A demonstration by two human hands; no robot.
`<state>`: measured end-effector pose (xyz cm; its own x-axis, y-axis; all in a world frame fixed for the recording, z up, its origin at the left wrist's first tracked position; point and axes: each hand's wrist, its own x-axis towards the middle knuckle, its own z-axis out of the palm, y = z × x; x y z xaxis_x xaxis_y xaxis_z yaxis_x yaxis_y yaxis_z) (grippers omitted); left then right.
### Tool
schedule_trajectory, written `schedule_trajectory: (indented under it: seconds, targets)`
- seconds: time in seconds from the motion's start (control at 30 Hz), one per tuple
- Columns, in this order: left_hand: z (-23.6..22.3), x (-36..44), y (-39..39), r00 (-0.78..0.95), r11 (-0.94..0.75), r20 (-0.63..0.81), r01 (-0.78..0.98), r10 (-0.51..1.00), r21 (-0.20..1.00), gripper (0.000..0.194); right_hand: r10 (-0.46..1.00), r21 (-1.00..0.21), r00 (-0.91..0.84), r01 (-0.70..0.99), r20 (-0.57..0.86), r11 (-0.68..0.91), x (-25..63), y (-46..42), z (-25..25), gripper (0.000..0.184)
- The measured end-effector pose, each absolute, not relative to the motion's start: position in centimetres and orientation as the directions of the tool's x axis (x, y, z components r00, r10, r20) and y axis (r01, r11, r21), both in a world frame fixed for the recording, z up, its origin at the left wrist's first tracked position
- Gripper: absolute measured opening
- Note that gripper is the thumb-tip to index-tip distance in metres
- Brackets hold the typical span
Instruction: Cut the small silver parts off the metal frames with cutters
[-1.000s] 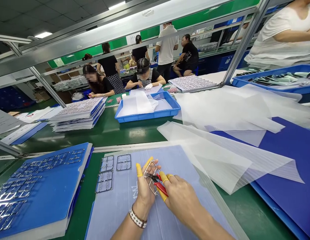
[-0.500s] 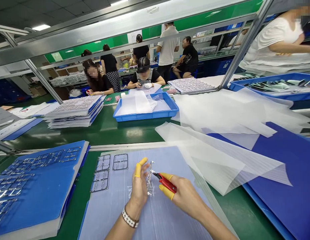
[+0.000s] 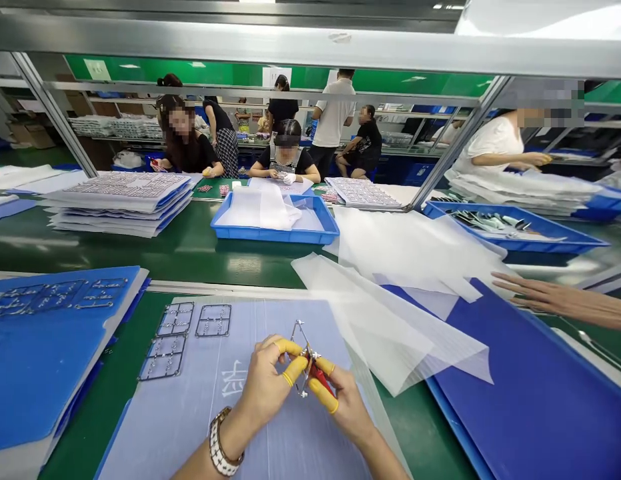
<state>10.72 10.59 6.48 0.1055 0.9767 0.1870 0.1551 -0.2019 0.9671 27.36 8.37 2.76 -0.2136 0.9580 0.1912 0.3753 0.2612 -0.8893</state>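
Note:
My left hand (image 3: 265, 377), with yellow finger cots on thumb and finger, pinches a shiny chrome plastic sprue frame (image 3: 299, 325) that stands tilted above the work sheet. Red-handled nippers (image 3: 321, 375) sit in my right hand (image 3: 343, 397), which also wears yellow cots. The two hands nearly meet at the frame's middle, where fingers hide the nipper jaws. Beneath them lies a translucent bluish sheet (image 3: 190, 413). Toward its far left corner rest several more chrome frames (image 3: 213, 321), flat on the sheet.
Left stands a blue folder stack (image 3: 55, 360) bearing frames. White foam sheets (image 3: 390, 333) and dark blue boards (image 3: 535, 387) lie right, where another person's hand (image 3: 550, 293) reaches in. Beyond are a blue tray (image 3: 275, 235), stacked sheets (image 3: 115, 207), a metal post (image 3: 455, 143) and seated co-workers.
The view has turned right. My left hand went from an open palm under the frame to pinching it, and the nippers came back against it. A co-worker's hand appeared at right.

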Motion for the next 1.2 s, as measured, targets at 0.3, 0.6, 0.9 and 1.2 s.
schedule_trajectory:
  seconds: [0.3, 0.6, 0.9, 1.2]
  targets:
    - [6.6, 11.0, 10.3, 0.114, -0.204, 0.183, 0.207, 0.976, 0.957, 0.005, 0.961, -0.932, -0.193, 0.267, 0.199, 0.247, 27.2, 8.3, 0.7, 0.034]
    - [5.9, 10.7, 10.5, 0.169, -0.171, 0.122, 0.313, 0.978, 0.934, 0.008, 0.929, -0.875, -0.219, 0.325, 0.298, 0.358, 27.9, 8.6, 0.7, 0.027]
    - [4.6, 9.6, 10.8, 0.168, -0.234, 0.182, 0.385, 0.969, 0.893, 0.007, 0.922, -0.816, -0.257, 0.436, 0.291, 0.379, 28.5, 8.3, 1.2, 0.033]
    - [4.4, 8.3, 10.6, 0.192, -0.343, 0.285, 0.501, 0.939, 0.794, 0.006, 0.876, -0.731, -0.291, 0.484, 0.384, 0.481, 27.9, 8.5, 2.3, 0.040]
